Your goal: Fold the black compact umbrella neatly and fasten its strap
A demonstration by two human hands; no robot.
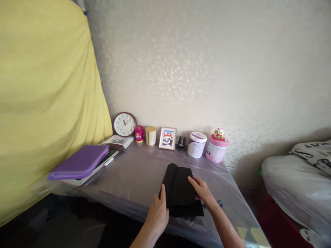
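Note:
A flat black case (182, 184) with a rounded, rolled-looking left side is over the front right part of the table; its exact kind cannot be made out. My left hand (159, 210) grips its lower left edge, thumb pointing up along the side and the other fingers mostly hidden. My right hand (203, 191) holds the right edge, fingers on top and the thumb side out of sight. Below the case a black flap (190, 209) sticks out toward me. Whether it belongs to the case is unclear.
A plastic-covered table (129, 172) carries a purple folder (81, 162) at left. Along the wall stand a clock (125, 124), magenta can (139, 134), yellow-lidded jar (150, 135), panda picture frame (167, 138), black device (181, 143), white tub (197, 144) and pink-lidded tub (216, 150).

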